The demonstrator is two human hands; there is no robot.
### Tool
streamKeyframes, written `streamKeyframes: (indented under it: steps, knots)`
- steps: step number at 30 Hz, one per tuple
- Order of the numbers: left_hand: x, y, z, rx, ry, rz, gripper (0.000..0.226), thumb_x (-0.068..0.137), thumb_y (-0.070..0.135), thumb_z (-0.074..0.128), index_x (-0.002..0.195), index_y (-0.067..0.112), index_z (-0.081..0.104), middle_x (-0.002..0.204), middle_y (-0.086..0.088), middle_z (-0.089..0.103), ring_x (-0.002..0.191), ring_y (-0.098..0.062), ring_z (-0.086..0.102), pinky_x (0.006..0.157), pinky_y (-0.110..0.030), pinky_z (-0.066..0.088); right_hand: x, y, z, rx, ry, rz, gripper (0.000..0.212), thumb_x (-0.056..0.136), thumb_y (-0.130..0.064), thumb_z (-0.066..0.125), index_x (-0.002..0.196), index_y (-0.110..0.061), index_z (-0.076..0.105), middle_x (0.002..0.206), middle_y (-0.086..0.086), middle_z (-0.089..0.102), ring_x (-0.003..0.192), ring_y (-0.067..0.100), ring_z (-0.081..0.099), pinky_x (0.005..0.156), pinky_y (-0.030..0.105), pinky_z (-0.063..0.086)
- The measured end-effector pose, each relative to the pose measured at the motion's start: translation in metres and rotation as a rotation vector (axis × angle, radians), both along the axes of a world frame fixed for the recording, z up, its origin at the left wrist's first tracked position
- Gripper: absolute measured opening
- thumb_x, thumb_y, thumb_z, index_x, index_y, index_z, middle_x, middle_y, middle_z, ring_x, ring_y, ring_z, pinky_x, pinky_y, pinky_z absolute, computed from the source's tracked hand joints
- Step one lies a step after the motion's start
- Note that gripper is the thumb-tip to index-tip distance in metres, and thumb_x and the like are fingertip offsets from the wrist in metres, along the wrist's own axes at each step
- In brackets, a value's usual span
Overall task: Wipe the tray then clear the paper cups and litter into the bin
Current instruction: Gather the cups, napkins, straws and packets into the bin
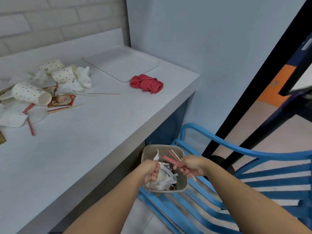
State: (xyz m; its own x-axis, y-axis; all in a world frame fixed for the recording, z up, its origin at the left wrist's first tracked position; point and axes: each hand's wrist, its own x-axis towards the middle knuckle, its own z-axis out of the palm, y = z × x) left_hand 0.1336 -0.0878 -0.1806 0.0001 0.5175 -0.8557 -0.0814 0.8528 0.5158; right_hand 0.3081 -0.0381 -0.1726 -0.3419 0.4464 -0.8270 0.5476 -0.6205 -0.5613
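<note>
Several tissues in bin, straws held above

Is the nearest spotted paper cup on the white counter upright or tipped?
Tipped: the spotted paper cup lies on its side, open mouth facing right.

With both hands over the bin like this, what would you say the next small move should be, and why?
Probably open both hands and let the litter drop. The left hand grips a thin red stick and the right hand grips striped straws, both directly above the bin, which already holds crumpled paper. Three paper cups lie on the counter, so another trip likely follows.
</note>
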Motion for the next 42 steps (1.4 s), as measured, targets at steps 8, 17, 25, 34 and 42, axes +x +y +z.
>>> streamKeyframes:
  steps: [8, 17, 25, 34, 42]
  knots:
    - [0.000, 0.012, -0.035, -0.115, -0.087, 0.278, 0.028, 0.102, 0.024, 0.036, 0.101, 0.000, 0.050, 0.071, -0.016, 0.052, 0.046, -0.022, 0.060, 0.049, -0.027, 0.053, -0.017, 0.016, -0.035, -0.054, -0.101, -0.156, 0.018, 0.099, -0.009, 0.042, 0.086, -0.003, 0.052, 0.060, 0.005, 0.052, 0.041, 0.009, 0.049, 0.039, 0.018, 0.042]
    - [-0.016, 0.020, -0.027, 0.076, -0.021, 0.292, 0.059, 0.098, 0.048, 0.031, 0.136, 0.005, 0.042, 0.133, -0.022, 0.049, 0.119, -0.033, 0.050, 0.086, -0.040, 0.042, -0.039, 0.028, -0.017, 0.288, -0.190, -0.009, 0.035, 0.099, -0.016, 0.044, 0.132, -0.008, 0.046, 0.131, 0.016, 0.053, 0.117, 0.027, 0.055, 0.092, 0.034, 0.049]
    - [-0.023, 0.005, 0.022, 0.395, 0.203, 0.165, 0.022, 0.100, 0.027, 0.037, 0.092, 0.014, 0.053, 0.083, -0.004, 0.052, 0.068, -0.015, 0.051, 0.067, -0.029, 0.044, -0.078, 0.029, 0.037, 0.328, -0.171, 0.287, 0.028, 0.100, -0.014, 0.040, 0.124, -0.003, 0.050, 0.075, 0.008, 0.060, 0.053, 0.015, 0.058, 0.045, 0.021, 0.046]
    - [-0.066, -0.038, 0.107, 1.029, 0.659, 0.380, 0.017, 0.096, 0.012, 0.043, 0.088, 0.010, 0.059, 0.062, 0.003, 0.054, 0.052, -0.002, 0.051, 0.053, -0.008, 0.038, -0.143, 0.013, 0.137, 0.477, -0.057, 0.621, 0.020, 0.097, -0.024, 0.045, 0.100, -0.014, 0.063, 0.061, 0.004, 0.064, 0.038, 0.008, 0.037, 0.036, 0.017, 0.024]
    - [-0.155, -0.087, 0.134, 1.029, 0.883, 0.609, 0.021, 0.097, 0.013, 0.040, 0.096, 0.007, 0.060, 0.079, 0.010, 0.056, 0.071, -0.001, 0.052, 0.062, -0.002, 0.037, -0.242, -0.034, 0.171, 0.612, 0.059, 0.726, 0.024, 0.095, -0.020, 0.046, 0.107, -0.009, 0.064, 0.059, 0.004, 0.055, 0.042, 0.011, 0.030, 0.044, 0.020, 0.022]
